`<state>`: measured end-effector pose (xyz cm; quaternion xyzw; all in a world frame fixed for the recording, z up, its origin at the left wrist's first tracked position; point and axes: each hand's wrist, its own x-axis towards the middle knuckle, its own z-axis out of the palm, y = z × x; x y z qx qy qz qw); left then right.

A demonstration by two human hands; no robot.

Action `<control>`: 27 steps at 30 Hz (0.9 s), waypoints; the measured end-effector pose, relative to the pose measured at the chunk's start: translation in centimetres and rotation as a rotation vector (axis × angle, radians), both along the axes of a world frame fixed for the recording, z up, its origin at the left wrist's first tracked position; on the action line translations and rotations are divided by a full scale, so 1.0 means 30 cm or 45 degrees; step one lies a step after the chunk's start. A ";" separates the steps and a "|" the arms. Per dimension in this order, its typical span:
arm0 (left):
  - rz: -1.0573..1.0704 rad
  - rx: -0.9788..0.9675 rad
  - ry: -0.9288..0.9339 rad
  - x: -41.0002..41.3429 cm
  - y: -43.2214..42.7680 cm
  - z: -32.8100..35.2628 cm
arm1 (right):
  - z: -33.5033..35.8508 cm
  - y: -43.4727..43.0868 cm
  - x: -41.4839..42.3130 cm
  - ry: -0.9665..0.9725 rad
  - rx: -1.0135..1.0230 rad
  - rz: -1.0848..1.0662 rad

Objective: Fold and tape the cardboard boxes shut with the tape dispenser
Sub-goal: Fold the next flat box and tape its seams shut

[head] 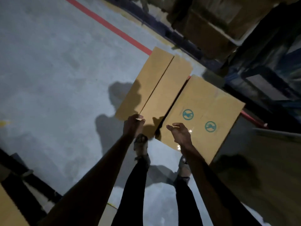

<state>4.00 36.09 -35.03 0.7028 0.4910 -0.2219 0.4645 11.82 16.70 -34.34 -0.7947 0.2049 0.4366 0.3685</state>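
Left hand (134,124) grips the cardboard box (156,88) at its near edge, where the flap seam runs away from it. Right hand (180,133) hovers open against the printed side.

Left hand (134,124), seemingly on box (154,85)

Pale grey concrete floor (48,70), blotchy and scuffed, crossed diagonally by a red stripe (107,26). Small yellow mark (4,123) at the left edge. Dark metal rack (267,26) at upper right, loaded with brown cartons (211,30). Dim light, soft shadows.
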 end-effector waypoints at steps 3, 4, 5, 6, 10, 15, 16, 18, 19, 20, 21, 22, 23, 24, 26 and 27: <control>-0.011 0.128 -0.042 0.078 0.212 -0.254 | -0.259 0.157 0.026 -0.023 0.023 0.011; -0.026 0.171 -0.053 0.105 0.265 -0.334 | -0.346 0.196 0.041 -0.053 0.032 0.019; -0.048 0.207 -0.063 0.132 0.314 -0.410 | -0.432 0.232 0.058 -0.093 0.036 0.018; -0.088 0.235 -0.060 0.155 0.358 -0.494 | -0.522 0.264 0.077 -0.135 0.038 -0.004; -0.337 0.301 -0.002 0.225 0.477 -0.742 | -0.749 0.335 0.164 -0.167 0.014 -0.310; -0.372 0.040 -0.081 0.284 0.544 -0.952 | -0.950 0.341 0.210 -0.128 0.058 -0.512; -0.355 0.009 -0.086 0.282 0.552 -0.983 | -0.982 0.336 0.203 -0.148 0.045 -0.529; -0.298 -0.024 -0.103 0.269 0.568 -1.043 | -1.013 0.333 0.190 -0.203 0.012 -0.537; -0.261 -0.041 -0.124 0.260 0.575 -1.074 | -1.022 0.331 0.185 -0.219 0.002 -0.542; -0.232 -0.055 -0.150 0.258 0.576 -1.081 | -1.026 0.330 0.182 -0.226 0.000 -0.548; -0.205 -0.070 -0.170 0.254 0.573 -1.075 | -1.025 0.327 0.181 -0.228 0.006 -0.550; -0.183 -0.077 -0.177 0.254 0.567 -1.058 | -1.021 0.322 0.184 -0.232 0.024 -0.550; -0.166 -0.088 -0.183 0.253 0.561 -1.031 | -1.013 0.317 0.188 -0.240 0.045 -0.545; -0.146 -0.099 -0.188 0.249 0.555 -1.004 | -0.994 0.312 0.191 -0.238 0.060 -0.538; -0.098 -0.109 -0.200 0.243 0.538 -0.916 | -0.939 0.298 0.188 -0.232 0.081 -0.543; -0.090 -0.092 -0.189 0.240 0.536 -0.865 | -0.902 0.295 0.186 -0.231 0.103 -0.547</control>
